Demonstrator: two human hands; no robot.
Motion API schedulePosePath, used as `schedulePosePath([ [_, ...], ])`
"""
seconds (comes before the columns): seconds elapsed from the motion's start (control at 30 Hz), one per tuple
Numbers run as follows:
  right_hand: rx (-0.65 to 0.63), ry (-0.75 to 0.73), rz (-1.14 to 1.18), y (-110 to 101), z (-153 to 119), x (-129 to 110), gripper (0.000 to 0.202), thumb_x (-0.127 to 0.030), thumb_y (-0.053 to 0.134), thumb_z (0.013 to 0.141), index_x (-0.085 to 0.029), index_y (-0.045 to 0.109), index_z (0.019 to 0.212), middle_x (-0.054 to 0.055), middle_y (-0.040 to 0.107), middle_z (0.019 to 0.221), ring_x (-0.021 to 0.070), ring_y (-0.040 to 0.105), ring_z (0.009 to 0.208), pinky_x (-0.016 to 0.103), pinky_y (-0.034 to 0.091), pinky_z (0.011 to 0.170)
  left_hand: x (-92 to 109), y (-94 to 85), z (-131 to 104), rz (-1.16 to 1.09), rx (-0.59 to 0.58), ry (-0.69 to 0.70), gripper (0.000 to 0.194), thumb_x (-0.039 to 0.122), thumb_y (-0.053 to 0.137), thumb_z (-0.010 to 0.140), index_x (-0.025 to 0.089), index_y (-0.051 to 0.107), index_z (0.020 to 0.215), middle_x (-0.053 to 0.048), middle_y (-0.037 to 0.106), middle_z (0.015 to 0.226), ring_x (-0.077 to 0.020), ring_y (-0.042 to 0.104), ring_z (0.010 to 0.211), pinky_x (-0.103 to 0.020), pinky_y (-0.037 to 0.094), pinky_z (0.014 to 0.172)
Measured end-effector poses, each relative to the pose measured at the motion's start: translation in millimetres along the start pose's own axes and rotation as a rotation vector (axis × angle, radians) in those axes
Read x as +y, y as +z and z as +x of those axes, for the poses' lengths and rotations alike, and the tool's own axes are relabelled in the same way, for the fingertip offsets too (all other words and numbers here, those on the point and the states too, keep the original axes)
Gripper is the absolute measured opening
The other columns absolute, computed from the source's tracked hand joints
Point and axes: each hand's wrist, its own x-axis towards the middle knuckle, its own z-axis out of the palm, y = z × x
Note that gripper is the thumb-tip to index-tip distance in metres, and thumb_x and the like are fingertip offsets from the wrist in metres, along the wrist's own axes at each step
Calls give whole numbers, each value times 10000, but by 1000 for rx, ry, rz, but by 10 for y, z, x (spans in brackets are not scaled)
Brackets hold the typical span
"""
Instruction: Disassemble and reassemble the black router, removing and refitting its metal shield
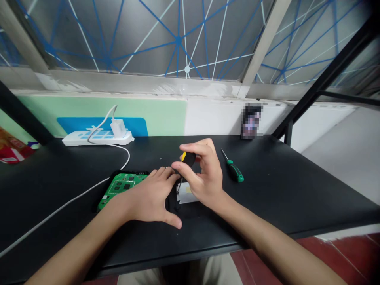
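A screwdriver with a black and yellow handle [189, 159] stands slightly tilted in my right hand [204, 170], its handle pinched between thumb and fingers. Its thin shaft points down to the edge of a black plastic housing [171, 200], beside a white plate [187, 194] with a yellow patch. My left hand [154, 194] spans the housing, fingers over the far side and thumb by the near side, holding it down. Left of that hand, a green circuit board [124, 185] lies in a black frame, partly covered by the hand. Whether the tip sits in a screw is too small to tell.
A green-handled screwdriver [234, 169] lies on the black table [282, 190] to the right. At the back are a white power strip [83, 138] with a plugged-in charger [118, 128] and its cable [68, 200]. A pixelated dark object [251, 122] leans against the wall. A red packet [13, 146] lies far left.
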Motion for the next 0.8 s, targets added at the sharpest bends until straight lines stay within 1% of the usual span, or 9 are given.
schedulePosePath([
  [0.07,-2,26,6,-1,-11,5,283,-209,693,886,-275,642,1156,11,621,945,140,581,839,277,562,661,4,-4,4,23,-7,-8,932,721,777,672,195,468,1377,-182,486,1391,-443,446,1289,-595,377,1061],
  [0.13,-27,67,75,-5,-36,18,296,-196,566,955,-277,606,1236,21,649,988,134,637,853,297,589,701,8,-8,8,38,-9,-20,879,722,776,665,191,513,1314,-167,516,1314,-444,457,1260,-590,393,1037],
  [0.2,-59,93,165,-11,-66,35,332,-199,440,1002,-276,558,1303,41,681,1068,140,687,901,329,611,753,11,-11,9,43,-5,-18,854,736,763,666,190,529,1279,-154,525,1272,-433,472,1226,-586,402,1020],
  [0.27,-87,105,233,-18,-86,48,344,-212,382,1022,-273,538,1323,64,689,1167,152,705,961,356,619,789,11,-11,8,50,-4,-16,848,747,754,670,183,531,1264,-148,525,1250,-412,490,1191,-571,409,1011],
  [0.37,-83,89,223,-24,-81,49,294,-230,459,1006,-281,569,1274,67,662,1213,162,693,981,357,617,783,12,-11,5,58,-14,-23,834,725,770,672,180,534,1257,-146,526,1247,-404,495,1190,-561,405,1017],
  [0.47,-36,54,121,-22,-50,37,237,-259,636,929,-290,634,1164,42,609,1072,163,650,932,335,609,732,14,-14,0,37,-15,-21,833,720,766,677,190,533,1276,-151,530,1277,-426,472,1238,-572,391,1035],
  [0.53,-18,33,88,-19,-33,33,250,-271,711,882,-294,653,1124,27,555,995,160,614,896,326,603,706,16,-17,-4,21,-14,-18,852,741,749,680,193,526,1294,-163,522,1317,-434,470,1244,-581,390,1036],
  [0.7,-15,16,101,-12,-25,37,329,-259,778,830,-311,654,1131,12,508,982,139,585,856,309,588,689,18,-18,-12,18,-26,-34,899,727,760,676,194,486,1347,-174,511,1349,-432,479,1237,-589,396,1033],
  [0.8,-8,1,55,-15,-24,25,310,-230,766,839,-302,665,1123,13,562,968,144,594,862,295,577,668,16,-11,-5,29,-19,-24,898,723,762,681,186,484,1345,-167,523,1309,-429,473,1245,-578,392,1045],
])
